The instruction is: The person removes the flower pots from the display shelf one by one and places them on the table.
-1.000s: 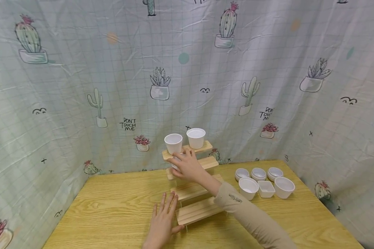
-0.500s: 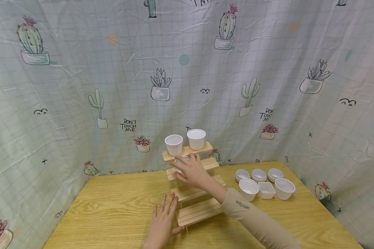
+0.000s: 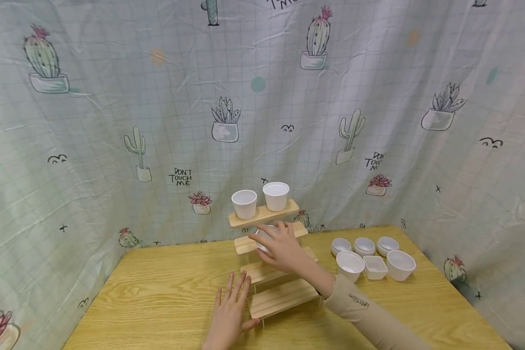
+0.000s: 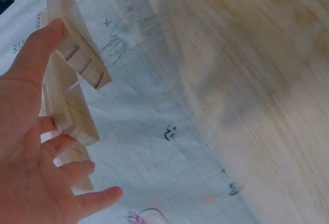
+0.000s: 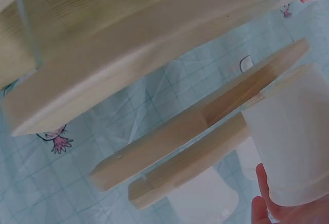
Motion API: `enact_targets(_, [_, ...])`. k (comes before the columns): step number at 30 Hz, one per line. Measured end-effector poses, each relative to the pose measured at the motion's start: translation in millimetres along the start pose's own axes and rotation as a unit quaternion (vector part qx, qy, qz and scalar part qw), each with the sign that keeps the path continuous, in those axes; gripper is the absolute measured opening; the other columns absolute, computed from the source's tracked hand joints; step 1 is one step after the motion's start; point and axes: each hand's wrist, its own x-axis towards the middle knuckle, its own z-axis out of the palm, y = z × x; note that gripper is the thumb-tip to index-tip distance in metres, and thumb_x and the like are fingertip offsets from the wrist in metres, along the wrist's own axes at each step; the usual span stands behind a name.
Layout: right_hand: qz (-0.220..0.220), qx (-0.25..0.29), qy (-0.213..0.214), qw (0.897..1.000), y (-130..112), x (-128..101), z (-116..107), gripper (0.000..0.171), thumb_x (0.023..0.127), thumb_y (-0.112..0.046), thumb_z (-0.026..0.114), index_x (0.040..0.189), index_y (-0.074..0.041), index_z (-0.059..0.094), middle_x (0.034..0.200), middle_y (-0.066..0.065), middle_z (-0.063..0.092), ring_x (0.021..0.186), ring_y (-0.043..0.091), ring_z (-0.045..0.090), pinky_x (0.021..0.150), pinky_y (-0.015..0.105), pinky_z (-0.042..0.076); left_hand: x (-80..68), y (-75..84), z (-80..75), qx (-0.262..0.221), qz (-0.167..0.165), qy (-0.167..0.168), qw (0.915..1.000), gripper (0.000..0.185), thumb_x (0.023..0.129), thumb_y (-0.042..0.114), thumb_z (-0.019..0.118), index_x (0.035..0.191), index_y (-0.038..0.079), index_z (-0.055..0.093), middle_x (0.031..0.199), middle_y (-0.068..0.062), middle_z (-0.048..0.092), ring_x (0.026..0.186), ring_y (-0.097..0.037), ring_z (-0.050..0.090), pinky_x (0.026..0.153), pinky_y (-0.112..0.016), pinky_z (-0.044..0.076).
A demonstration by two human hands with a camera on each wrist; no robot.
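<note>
My right hand (image 3: 284,249) grips a white plastic cup (image 5: 290,136) by its rim at the second tier from the top. In the head view the hand covers most of that cup. The stepped wooden stand (image 3: 284,297) has several plank tiers. My left hand (image 3: 227,316) lies at the stand's lower left, its fingers spread. In the left wrist view its thumb and fingers touch the plank ends (image 4: 85,62). Two more white cups stand upright on the top tier: a left cup (image 3: 244,205) and a right cup (image 3: 276,197).
Right of the stand, on the wooden table (image 3: 157,291), are three low round containers (image 3: 364,247) in a back row. In front of them stand a square container (image 3: 375,268), a round cup (image 3: 350,265) and another cup (image 3: 400,266). A cactus-print curtain (image 3: 262,121) hangs behind.
My right hand has shifted to the right and slightly down along the second tier with the cup. The left hand stays at the stand's left side.
</note>
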Motion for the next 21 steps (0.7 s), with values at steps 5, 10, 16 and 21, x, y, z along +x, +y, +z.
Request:
enact_targets(5, [0.004,0.001,-0.007,1.000,1.4,-14.9,-5.3,0.033,0.083,-0.034,0.058,0.116,-0.029,0.055,0.124,0.000,0.055,0.100,0.030,0.052,0.080,0.047,0.038,-0.6,-0.5,-0.5,0.001,0.002,0.004,1.0000,0.096,0.061,0.055,0.066,0.138,0.009,0.031,0.146,-0.008,0.027,0.131,-0.038,0.027,0.093,-0.063,0.035])
enact_targets(10, [-0.003,-0.007,-0.003,1.000,3.8,-31.1,-9.2,0.036,0.080,-0.034,0.062,0.115,-0.028,0.056,0.122,0.002,0.056,0.096,0.028,0.051,0.076,0.044,0.038,-1.1,-0.2,-0.9,0.000,-0.003,-0.002,1.0000,0.096,0.061,0.054,0.067,0.138,0.009,0.031,0.146,-0.007,0.027,0.131,-0.037,0.027,0.094,-0.062,0.035])
enact_targets(16, [0.004,0.012,0.008,1.000,8.9,-49.1,-17.4,0.041,0.077,-0.030,0.066,0.116,-0.024,0.057,0.123,0.009,0.054,0.094,0.029,0.050,0.075,0.046,0.039,-0.4,0.6,-2.9,-0.009,-0.004,-0.001,1.0000,0.094,0.061,0.053,0.067,0.137,0.009,0.033,0.146,-0.007,0.028,0.131,-0.037,0.027,0.094,-0.063,0.035])
enact_targets(21, [0.015,0.013,-0.011,1.000,14.6,-67.5,-21.0,0.049,0.075,-0.030,0.067,0.121,-0.026,0.052,0.123,0.008,0.053,0.096,0.027,0.050,0.078,0.047,0.039,-0.1,1.1,-4.1,-0.012,-0.007,-0.004,0.9999,0.095,0.061,0.053,0.067,0.137,0.009,0.032,0.146,-0.007,0.028,0.132,-0.036,0.026,0.095,-0.062,0.034])
